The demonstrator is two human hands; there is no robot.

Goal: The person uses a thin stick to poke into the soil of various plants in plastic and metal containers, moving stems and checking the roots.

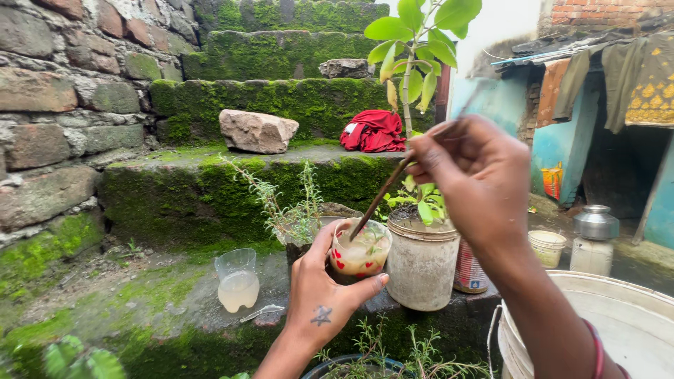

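Observation:
My left hand (324, 289) grips a small clear cup with red marks (359, 257) that holds cloudy liquid and bits of green. My right hand (472, 181) is raised above it and pinches a thin brown stick (382, 194), whose lower end dips into the cup. Both hands hover over a mossy stone ledge (175, 309). Just right of the cup stands a pale bucket-like pot (421, 263) with a leafy sapling (414, 63) growing in it.
A clear plastic cup of cloudy liquid (237, 281) and a small clear scoop (261, 313) sit on the ledge at left. Mossy steps carry a rock (258, 130) and red cloth (373, 131). A large white tub (618, 316), a metal pot (596, 222), a small bucket (547, 248) are at right.

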